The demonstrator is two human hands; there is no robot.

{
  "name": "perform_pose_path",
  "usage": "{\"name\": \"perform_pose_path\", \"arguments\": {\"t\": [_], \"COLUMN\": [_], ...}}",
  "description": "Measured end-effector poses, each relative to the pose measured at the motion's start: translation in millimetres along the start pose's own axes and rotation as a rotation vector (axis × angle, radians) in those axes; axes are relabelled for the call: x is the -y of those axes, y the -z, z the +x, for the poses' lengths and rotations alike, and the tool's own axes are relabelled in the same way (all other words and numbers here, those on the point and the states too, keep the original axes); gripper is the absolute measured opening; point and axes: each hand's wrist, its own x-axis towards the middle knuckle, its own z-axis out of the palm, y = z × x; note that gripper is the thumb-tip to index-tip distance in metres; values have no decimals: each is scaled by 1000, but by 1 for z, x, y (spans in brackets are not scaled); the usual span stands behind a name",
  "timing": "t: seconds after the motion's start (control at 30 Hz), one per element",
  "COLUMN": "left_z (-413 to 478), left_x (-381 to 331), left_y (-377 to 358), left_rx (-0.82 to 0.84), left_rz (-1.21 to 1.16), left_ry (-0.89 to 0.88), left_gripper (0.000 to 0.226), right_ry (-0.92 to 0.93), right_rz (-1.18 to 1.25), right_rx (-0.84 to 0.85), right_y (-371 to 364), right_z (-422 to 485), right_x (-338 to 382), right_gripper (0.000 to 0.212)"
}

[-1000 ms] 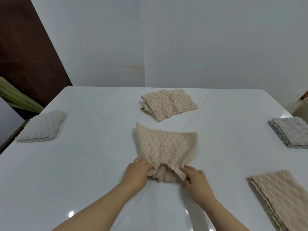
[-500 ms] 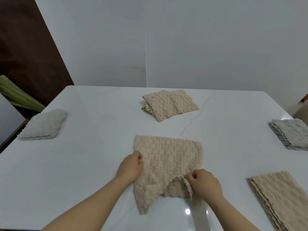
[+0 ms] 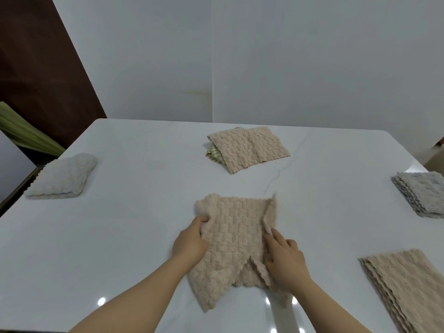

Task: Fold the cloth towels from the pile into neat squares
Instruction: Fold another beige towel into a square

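Note:
A beige waffle-textured towel lies rumpled on the white table in front of me. My left hand pinches its left edge, fingers curled into the cloth. My right hand grips the right edge, which stands lifted and folded inward. The towel's near corners hang unevenly toward me. A flat pile of beige towels sits at the near right.
A folded beige towel on a green checked one lies at the back centre. A folded pale grey towel rests at the left edge. A stack of grey towels sits at the right edge. A wall stands behind the table.
The towel was bunched at its near edge, then spread flat. Both hands moved from the near edge to the side edges, and the right edge is now lifted inward.

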Motion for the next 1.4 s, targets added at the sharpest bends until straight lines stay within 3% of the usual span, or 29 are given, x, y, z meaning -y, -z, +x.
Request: {"name": "perform_pose_path", "arguments": {"t": [0.13,0.23,0.47,0.63,0.77,0.87,0.93,1.07,1.17,1.27,1.33,1.4], "left_z": [1,2,15,29,34,33,30,16,6,-6,-11,-13], "left_x": [14,20,24,25,22,16,14,12,13,14,17,20], "left_y": [14,23,25,29,37,38,34,22,16,14,12,9], "left_rx": [-178,-219,-45,10,-103,-233,-133,97,114,183,203,176], "left_rz": [64,143,179,295,501,529,404,320,384,466,548,587], "left_ry": [37,55,31,-65,-68,-187,-276,-324,-311,-291,-306,-328], "left_gripper": [58,68,48,53,62,51,34,28,40,76,95,81], "right_ry": [57,4,-58,-55,-136,-120,0,149,141,163,185,196], "right_rz": [12,41,28,26,30,23,41,136,186,142,17,-53], "right_rx": [45,34,37,35,17,-138,-191,-50,16,63,66,44], "right_y": [-3,-4,1,3,10,9,5,-9,-11,-10,-12,-16], "right_z": [6,13,27,39,46,44,41,31,23,16,12,10], "right_x": [13,22,27,28,30,31,31,35,34,33,33,34], "right_gripper": [60,59,63,65,63,51,38,32,70,104,98,76]}}
